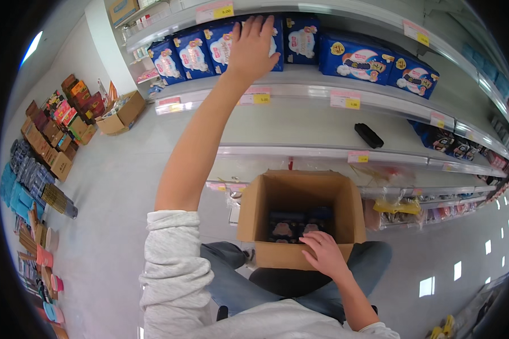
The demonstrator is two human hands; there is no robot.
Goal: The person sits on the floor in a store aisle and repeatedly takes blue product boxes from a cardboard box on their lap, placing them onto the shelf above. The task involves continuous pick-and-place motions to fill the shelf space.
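Note:
My left hand (pixel 253 48) is stretched up to the shelf, its palm and spread fingers against the front of a blue package (pixel 275 42). Blue packages with white cloud prints, such as this one (pixel 191 55), stand upright in a row to its left. Another blue package (pixel 301 41) stands just to the right. Between my knees is an open cardboard box (pixel 261 212) with blue packages (pixel 282 226) inside. Over its near flap, loosely curled fingers reach past the rim: this is my right hand (pixel 322 253), with nothing visible in it.
Wider blue packs (pixel 356 59) lie farther right on the same shelf (pixel 297 90). A black object (pixel 369 135) rests one shelf lower. Yellow-and-clear plastic packaging (pixel 396 206) hangs low to the right of the box. Stacked cartons (pixel 46 140) and another open carton (pixel 123 116) stand at the left.

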